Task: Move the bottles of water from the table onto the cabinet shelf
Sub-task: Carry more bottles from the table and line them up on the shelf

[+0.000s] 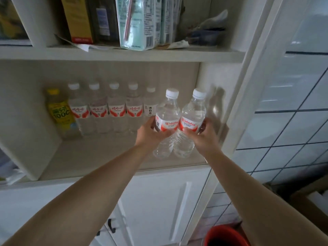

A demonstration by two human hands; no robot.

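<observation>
Both forearms reach forward and up into the open cabinet bay, bare, nearly parallel. Left hand wraps the left Wahaha bottle at its red-and-white label, fingers curled round the far side, thumb across the near face. Right hand grips the right Wahaha bottle the same way, at label height. The two bottles touch side by side, white caps up, both tilted slightly away from the camera, their bases low over the cabinet shelf near its right end; contact with the board cannot be told. Far along the shelf's back wall stands a row: a yellow drink bottle at the left, then four water bottles with red labels, then a white-labelled water bottle just left of the left-hand bottle and behind it. Upper shelf carries a yellow carton, a pale green drink-carton pack wrapped in clear film, loose papers. Below the bay, a white cabinet door. Right of the cabinet, a white tiled wall; near bottom right, a red bucket.
</observation>
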